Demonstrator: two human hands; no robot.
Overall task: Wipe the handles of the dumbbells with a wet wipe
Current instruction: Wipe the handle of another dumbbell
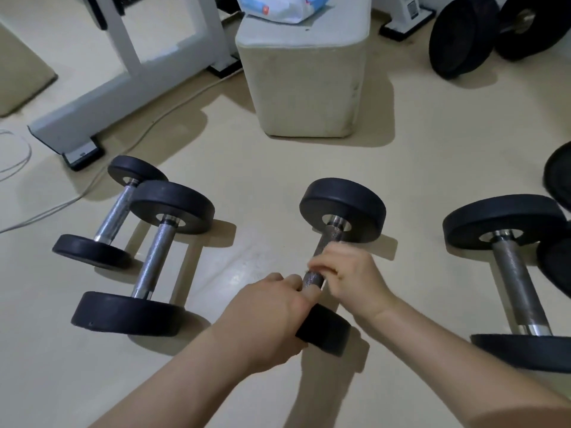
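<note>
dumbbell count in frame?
5 black-plated, steel-handled dumbbells: far-left dumbbell, left dumbbell, centre dumbbell under left hand and right hand, right dumbbell, top-right dumbbell. Cropped black discs at right edge may be a sixth.

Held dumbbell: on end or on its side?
On its side: the handle of the dumbbell runs along the floor, left hand on the near plate, right hand on the handle.

Dumbbell heads point(342, 199) matt black — handles point(153, 257) rough knurled metal; floor point(262, 168) smooth, slightly glossy.
</note>
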